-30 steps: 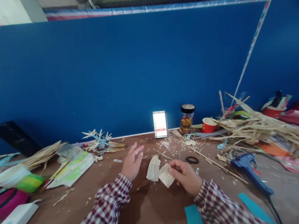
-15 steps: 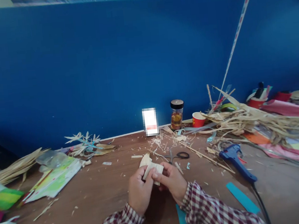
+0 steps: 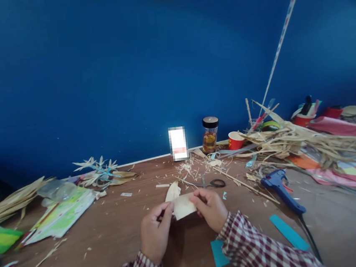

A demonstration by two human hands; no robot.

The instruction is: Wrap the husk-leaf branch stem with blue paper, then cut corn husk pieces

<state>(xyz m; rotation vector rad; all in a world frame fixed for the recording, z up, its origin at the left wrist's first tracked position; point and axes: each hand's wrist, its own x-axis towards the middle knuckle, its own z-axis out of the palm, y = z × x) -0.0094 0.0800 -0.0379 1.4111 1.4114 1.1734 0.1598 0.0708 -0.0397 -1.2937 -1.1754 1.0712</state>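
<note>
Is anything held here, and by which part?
Yes: a pale husk piece, pinched at its left end by the left hand and at its right end by the right hand.

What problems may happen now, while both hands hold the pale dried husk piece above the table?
1. The left hand and right hand grip opposite ends of the husk piece; it looks thin and dry, so pulling may tear it.
2. The scissors lie just beyond the right hand; a careless reach could meet the blades.
3. The blue glue gun has its cord running near the right sleeve, which might snag it.
</note>
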